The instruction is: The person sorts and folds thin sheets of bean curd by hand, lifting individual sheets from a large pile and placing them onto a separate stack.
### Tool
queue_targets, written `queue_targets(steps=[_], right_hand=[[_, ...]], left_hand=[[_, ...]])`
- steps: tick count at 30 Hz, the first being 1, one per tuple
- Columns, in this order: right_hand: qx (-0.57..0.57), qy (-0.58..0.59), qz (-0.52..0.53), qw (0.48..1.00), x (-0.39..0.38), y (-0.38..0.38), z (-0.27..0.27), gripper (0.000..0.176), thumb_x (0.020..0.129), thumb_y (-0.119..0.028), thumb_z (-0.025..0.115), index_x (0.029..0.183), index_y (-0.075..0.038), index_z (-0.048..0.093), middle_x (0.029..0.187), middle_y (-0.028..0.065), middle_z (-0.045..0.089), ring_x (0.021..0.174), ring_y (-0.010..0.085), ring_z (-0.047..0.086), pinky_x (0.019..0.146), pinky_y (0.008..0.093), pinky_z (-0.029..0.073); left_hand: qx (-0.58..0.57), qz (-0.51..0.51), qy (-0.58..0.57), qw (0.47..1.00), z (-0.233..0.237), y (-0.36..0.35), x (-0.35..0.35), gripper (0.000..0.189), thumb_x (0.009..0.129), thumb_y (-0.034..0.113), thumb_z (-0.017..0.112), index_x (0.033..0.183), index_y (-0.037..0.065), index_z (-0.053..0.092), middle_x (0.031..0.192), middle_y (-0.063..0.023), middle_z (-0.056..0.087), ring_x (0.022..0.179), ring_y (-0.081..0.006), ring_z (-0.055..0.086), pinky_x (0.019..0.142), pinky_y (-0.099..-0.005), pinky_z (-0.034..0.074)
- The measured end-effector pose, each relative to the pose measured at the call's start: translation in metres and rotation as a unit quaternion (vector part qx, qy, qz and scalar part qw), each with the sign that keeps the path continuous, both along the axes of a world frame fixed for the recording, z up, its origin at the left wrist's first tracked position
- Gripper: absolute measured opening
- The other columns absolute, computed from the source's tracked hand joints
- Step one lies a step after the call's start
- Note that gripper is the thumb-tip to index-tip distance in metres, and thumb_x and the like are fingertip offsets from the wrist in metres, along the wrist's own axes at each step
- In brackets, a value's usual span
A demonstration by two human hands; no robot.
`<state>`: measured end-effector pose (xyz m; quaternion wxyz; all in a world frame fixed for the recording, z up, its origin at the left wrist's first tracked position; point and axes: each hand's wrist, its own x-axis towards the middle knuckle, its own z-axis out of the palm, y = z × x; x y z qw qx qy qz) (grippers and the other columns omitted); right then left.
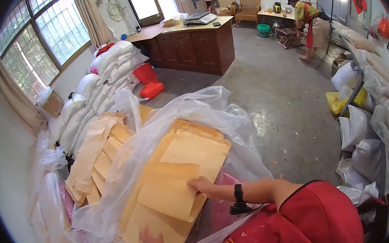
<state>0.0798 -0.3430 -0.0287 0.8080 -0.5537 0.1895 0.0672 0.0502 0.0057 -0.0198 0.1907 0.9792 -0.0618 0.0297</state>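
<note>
Right hand (202,187) tight on at least one tan sheet (169,189), left hand (152,242) (blurred) spread-fingered over one stack (196,147).

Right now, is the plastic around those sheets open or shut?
Open: the plastic lies spread around the sheets, leaving their tops bare, and the right hand grips some directly by the edge.
</note>
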Motion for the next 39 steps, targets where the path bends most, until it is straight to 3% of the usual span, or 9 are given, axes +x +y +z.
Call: queue_targets(steps=[8, 20, 26, 28, 32, 34, 36, 38, 39], right_hand=[[-0.003, 0.001, 0.017, 1.0, -0.029, -0.011, -0.03, 0.022, 0.09, -0.027, 0.062, 0.082, -0.007, 0.065, 0.071, 0.0001, 0.06, 0.064, 0.0142, 0.057, 0.056, 0.0299, 0.047], [0.0, 0.091, -0.003, 0.996, -0.034, -0.024, -0.035, 0.02, 0.089, -0.022, 0.059, 0.088, -0.003, 0.064, 0.069, 0.0058, 0.064, 0.069, 0.021, 0.065, 0.064, 0.0319, 0.051], [-0.097, 0.032, 0.171, 0.98, -0.05, -0.045, -0.018, 0.024, 0.089, -0.024, 0.062, 0.09, -0.001, 0.065, 0.063, 0.0083, 0.063, 0.057, 0.02, 0.062, 0.061, 0.0306, 0.051], [-0.495, -0.15, 0.271, 0.812, -0.065, -0.041, 0.007, 0.03, 0.085, -0.031, 0.067, 0.095, -0.003, 0.066, 0.076, 0.0112, 0.067, 0.065, 0.0224, 0.065, 0.062, 0.0325, 0.051], [-0.588, -0.451, 0.109, 0.663, -0.065, -0.018, 0.087, 0.046, 0.072, -0.036, 0.076, 0.108, -0.011, 0.063, 0.106, 0.0082, 0.064, 0.098, 0.0258, 0.062, 0.083, 0.0399, 0.048], [-0.605, -0.495, 0.069, 0.62, -0.041, 0.0, 0.086, 0.04, 0.075, -0.034, 0.072, 0.106, -0.012, 0.061, 0.1, 0.0056, 0.062, 0.1, 0.0235, 0.06, 0.084, 0.0398, 0.046], [-0.639, -0.423, 0.213, 0.606, -0.018, 0.017, 0.038, 0.027, 0.079, -0.029, 0.067, 0.1, -0.012, 0.06, 0.095, 0.0048, 0.063, 0.097, 0.0232, 0.062, 0.081, 0.0406, 0.046], [-0.638, -0.37, 0.262, 0.622, 0.0, 0.018, 0.035, 0.015, 0.082, -0.023, 0.061, 0.091, -0.011, 0.059, 0.086, 0.0067, 0.062, 0.087, 0.0279, 0.064, 0.075, 0.043, 0.047], [-0.646, -0.36, 0.248, 0.626, 0.011, 0.015, 0.04, 0.015, 0.082, -0.023, 0.061, 0.091, -0.011, 0.059, 0.086, 0.0067, 0.062, 0.087, 0.0279, 0.064, 0.075, 0.043, 0.047]], left_hand=[[0.008, -0.058, -0.021, 0.998, -0.013, -0.112, 0.014, 0.067, 0.075, 0.014, 0.071, 0.135, 0.003, 0.044, 0.145, -0.0278, 0.032, 0.134, -0.0445, 0.03, 0.112, -0.0504, 0.025], [-0.339, 0.141, 0.052, 0.929, -0.02, -0.137, -0.005, 0.072, 0.081, 0.01, 0.064, 0.14, 0.004, 0.025, 0.094, -0.0165, 0.067, 0.088, -0.03, 0.066, 0.076, -0.0387, 0.051], [-0.708, 0.139, 0.096, 0.686, -0.013, -0.14, 0.006, 0.07, 0.078, 0.0, 0.061, 0.14, 0.0, 0.028, 0.117, -0.0175, 0.058, 0.104, -0.0252, 0.061, 0.088, -0.0347, 0.05], [-0.745, 0.126, 0.161, 0.635, -0.011, -0.132, 0.009, 0.065, 0.077, -0.004, 0.058, 0.137, 0.0, 0.034, 0.124, -0.0175, 0.053, 0.109, -0.0266, 0.058, 0.091, -0.0364, 0.05], [-0.752, 0.104, 0.186, 0.624, 0.025, -0.14, 0.005, 0.038, 0.083, 0.004, 0.054, 0.12, -0.002, 0.051, 0.114, -0.0114, 0.059, 0.103, -0.0234, 0.061, 0.09, -0.0365, 0.051], [-0.536, -0.066, 0.012, 0.841, 0.001, -0.125, 0.007, 0.033, 0.08, -0.002, 0.057, 0.113, -0.003, 0.053, 0.108, -0.0129, 0.058, 0.1, -0.027, 0.061, 0.087, -0.0364, 0.051], [-0.497, -0.079, 0.015, 0.864, -0.009, -0.115, 0.023, 0.028, 0.086, 0.011, 0.056, 0.11, -0.004, 0.056, 0.114, -0.0171, 0.056, 0.104, -0.0296, 0.06, 0.083, -0.0377, 0.052], [-0.746, 0.088, 0.198, 0.63, 0.048, -0.138, 0.021, 0.037, 0.091, 0.023, 0.051, 0.118, -0.002, 0.056, 0.126, -0.0232, 0.052, 0.116, -0.0355, 0.053, 0.094, -0.0435, 0.046], [-0.742, 0.073, 0.21, 0.632, 0.036, -0.132, 0.033, 0.037, 0.091, 0.023, 0.051, 0.118, -0.002, 0.056, 0.126, -0.0232, 0.052, 0.116, -0.0355, 0.053, 0.094, -0.0435, 0.046]])
